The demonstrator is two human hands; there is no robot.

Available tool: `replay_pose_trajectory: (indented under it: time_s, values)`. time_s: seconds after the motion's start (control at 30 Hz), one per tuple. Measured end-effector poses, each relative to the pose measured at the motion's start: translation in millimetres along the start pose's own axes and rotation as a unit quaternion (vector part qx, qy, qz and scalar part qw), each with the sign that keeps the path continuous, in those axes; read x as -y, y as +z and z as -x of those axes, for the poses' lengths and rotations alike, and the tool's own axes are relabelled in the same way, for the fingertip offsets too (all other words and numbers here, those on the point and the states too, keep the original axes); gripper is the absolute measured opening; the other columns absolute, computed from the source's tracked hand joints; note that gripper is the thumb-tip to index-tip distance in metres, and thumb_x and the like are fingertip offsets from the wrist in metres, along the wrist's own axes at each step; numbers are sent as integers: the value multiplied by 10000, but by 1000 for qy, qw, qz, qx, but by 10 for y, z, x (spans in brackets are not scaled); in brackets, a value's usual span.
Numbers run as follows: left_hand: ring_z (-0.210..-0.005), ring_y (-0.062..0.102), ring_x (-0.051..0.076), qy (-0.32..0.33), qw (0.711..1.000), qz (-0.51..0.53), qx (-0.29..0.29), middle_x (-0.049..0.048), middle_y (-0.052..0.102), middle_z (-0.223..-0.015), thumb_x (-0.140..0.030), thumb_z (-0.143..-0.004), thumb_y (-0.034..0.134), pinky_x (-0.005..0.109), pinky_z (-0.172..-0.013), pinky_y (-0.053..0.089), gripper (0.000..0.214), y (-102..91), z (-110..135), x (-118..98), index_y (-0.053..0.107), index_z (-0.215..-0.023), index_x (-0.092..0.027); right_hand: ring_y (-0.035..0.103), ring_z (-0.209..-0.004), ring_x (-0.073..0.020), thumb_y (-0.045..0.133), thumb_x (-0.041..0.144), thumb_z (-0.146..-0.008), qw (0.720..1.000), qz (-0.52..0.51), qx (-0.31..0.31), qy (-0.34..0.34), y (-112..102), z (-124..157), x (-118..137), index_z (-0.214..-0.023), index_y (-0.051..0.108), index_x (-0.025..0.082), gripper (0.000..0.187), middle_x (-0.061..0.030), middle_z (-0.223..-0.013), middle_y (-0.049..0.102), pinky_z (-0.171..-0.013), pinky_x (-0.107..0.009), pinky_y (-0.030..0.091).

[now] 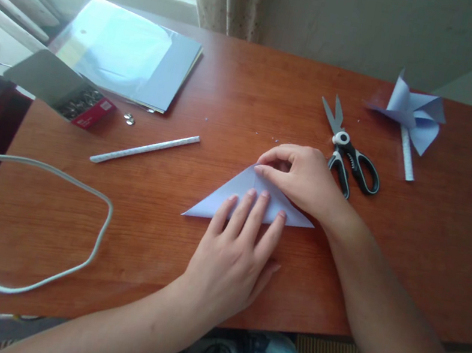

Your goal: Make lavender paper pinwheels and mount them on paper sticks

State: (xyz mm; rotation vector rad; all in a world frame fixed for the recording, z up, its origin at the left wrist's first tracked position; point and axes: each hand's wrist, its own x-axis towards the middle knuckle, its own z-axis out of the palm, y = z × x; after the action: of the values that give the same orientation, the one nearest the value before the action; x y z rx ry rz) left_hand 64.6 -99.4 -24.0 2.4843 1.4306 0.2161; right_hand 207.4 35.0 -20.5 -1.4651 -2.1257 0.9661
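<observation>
A: Where is the folded paper (239, 183), and how is it held?

B: It lies flat on the table (136, 250), near the middle, its long side toward the near edge. The left hand (234, 249) rests on it with fingers loosely spread, grasping nothing. At the far corner, the right hand (303, 173) has thumb and forefinger brought narrowly together on the paper.

A: Why that way?

B: Probably the spread fingertips hold the triangle steady against the wood, while the pinch controls the corner.

A: And the other things?

B: The scissors (342, 138) lie just beyond the right wrist, blades pointing far and handles near, perhaps so they are easy to pick up. A paper stick (144, 149) lies to the left, apparently set aside within reach. The paper pinwheel (406, 106) sits far right, well apart from the hands.

A: How much room is there?

B: Most is to the left, between the paper's left point and the looped cable (19, 160). On the far right side, the scissors' handles leave the right wrist little slack. The table's near edge runs beneath the left forearm, with a strip of wood between it and the triangle.
</observation>
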Motion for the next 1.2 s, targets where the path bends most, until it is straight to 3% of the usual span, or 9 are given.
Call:
replay_pose_trajectory:
  time_s: [1.2]
  values:
    - [-1502, 302, 398, 1, 1000, 5, -9, 228, 352, -1608, -483, -964, 514, 583, -1211, 224, 659, -15, -7, 4, 430, -1521, -140, 700, -815, -177, 681, 148, -859, 1000, -11, 22, -5, -30, -4, 4, -854, 795, 192, 122, -19, -886, 792, -747, -276, 492]
